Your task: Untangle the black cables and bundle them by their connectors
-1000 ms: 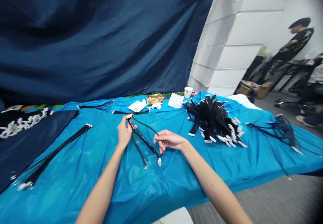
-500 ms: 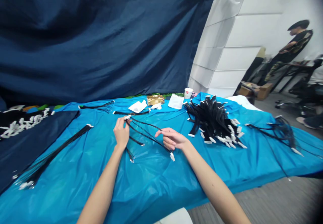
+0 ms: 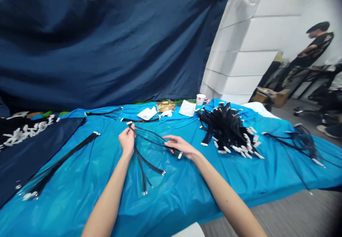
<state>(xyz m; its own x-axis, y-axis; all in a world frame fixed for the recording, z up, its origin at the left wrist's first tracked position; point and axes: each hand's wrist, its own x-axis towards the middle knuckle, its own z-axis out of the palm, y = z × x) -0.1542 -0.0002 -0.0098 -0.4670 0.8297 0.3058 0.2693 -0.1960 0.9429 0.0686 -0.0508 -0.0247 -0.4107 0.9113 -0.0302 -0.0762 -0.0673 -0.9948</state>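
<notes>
head view: left hand (image 3: 126, 140), right hand (image 3: 178, 145) pinch thin black cables (image 3: 149, 137), glossy blue sheet (image 3: 187, 183).

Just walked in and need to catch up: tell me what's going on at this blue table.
A person is handling thin black cables over a blue-covered table. The left hand grips several near one end, loose ends trailing toward the person; the right hand pinches cables stretched between the hands. A big pile of black cables with white connectors lies to the right, and a straight bundle to the left. Another person stands in the background.
</notes>
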